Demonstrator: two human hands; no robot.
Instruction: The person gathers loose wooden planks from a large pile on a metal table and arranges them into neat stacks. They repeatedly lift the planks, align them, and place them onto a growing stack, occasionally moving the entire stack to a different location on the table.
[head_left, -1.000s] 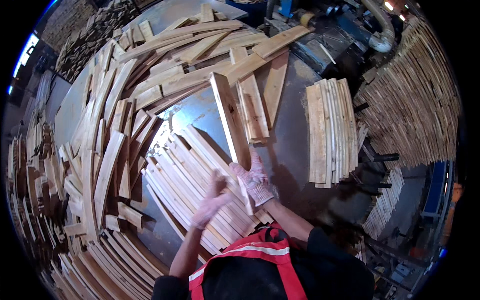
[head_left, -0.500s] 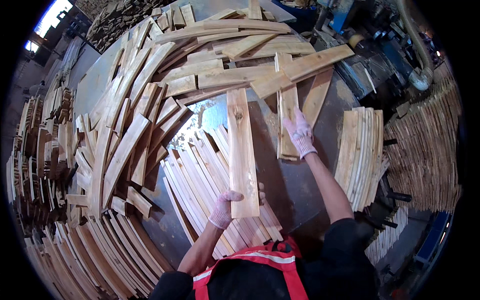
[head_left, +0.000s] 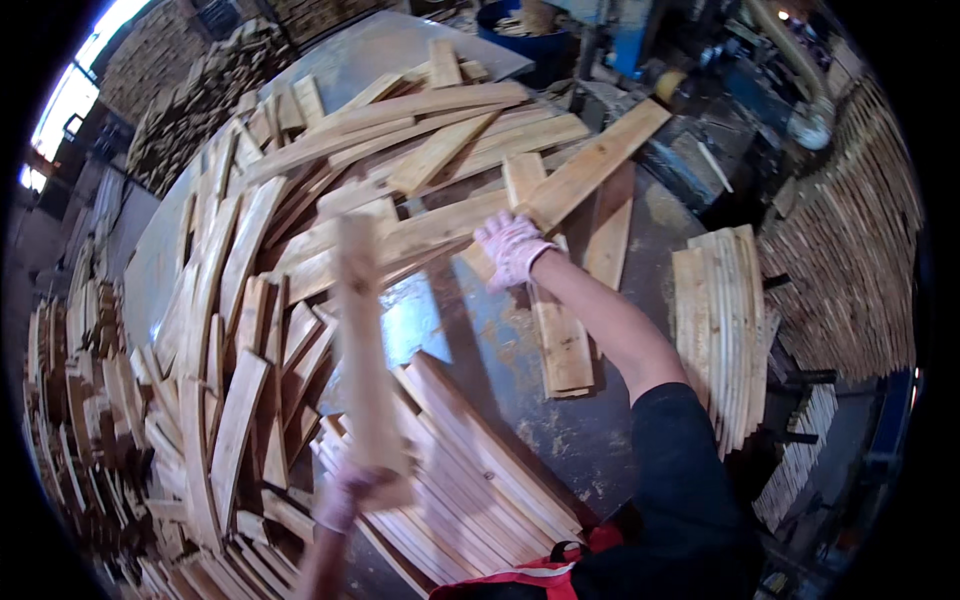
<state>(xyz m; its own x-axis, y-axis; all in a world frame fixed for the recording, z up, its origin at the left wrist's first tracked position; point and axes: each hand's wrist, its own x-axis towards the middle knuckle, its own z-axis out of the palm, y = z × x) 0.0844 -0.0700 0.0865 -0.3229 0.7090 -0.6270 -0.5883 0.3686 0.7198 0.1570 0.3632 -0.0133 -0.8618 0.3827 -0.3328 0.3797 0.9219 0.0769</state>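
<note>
In the head view, the left hand (head_left: 347,494) grips a raised plank (head_left: 362,330) over the slats (head_left: 480,470), while the right hand (head_left: 517,252) rests its fingers (head_left: 489,236) (closed or not, one cannot tell) on a slanting board (head_left: 605,160) that, if tugged, could drag the timber beneath (head_left: 563,345).

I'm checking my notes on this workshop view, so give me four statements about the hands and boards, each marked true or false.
1. The left hand holds a board. True.
2. The right hand is on a plank. True.
3. The right hand is uncovered. False: it wears a glove.
4. The stack of boards by the table's right edge is left of the right hand. False: that stack is to its right.
</note>
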